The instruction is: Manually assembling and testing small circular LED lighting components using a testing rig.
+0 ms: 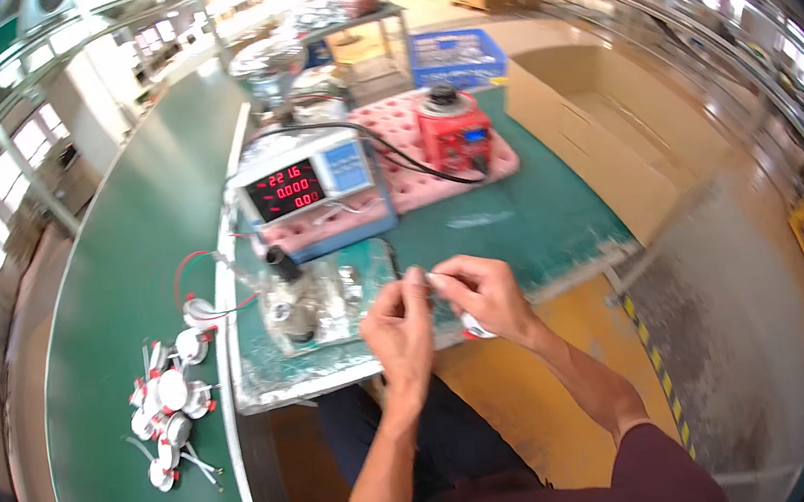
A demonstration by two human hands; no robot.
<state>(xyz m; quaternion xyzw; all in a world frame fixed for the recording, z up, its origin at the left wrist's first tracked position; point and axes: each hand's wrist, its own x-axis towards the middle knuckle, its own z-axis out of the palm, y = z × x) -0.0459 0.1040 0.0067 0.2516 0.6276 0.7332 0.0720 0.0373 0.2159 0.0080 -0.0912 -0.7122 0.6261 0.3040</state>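
Observation:
My left hand (400,331) is closed, thumb and forefinger pinched together above the near edge of the green bench. Right beside it, my right hand (490,300) is closed too, its fingertips almost meeting the left ones. Something small and pale shows between the fingertips, too blurred to name. A white round fitting (472,325) with a red bit peeks out under my right hand, mostly hidden by it. On the bench left of my hands lies a clear-covered board (328,300) carrying a black cylinder (281,264) and metal parts.
Several white round fittings (173,389) with red bits and cables lie piled on the green conveyor (115,286). Behind the board stand a meter with red digits (286,191) and a red dial unit (454,134) on pink foam (396,116). An open carton (600,146) stands at right.

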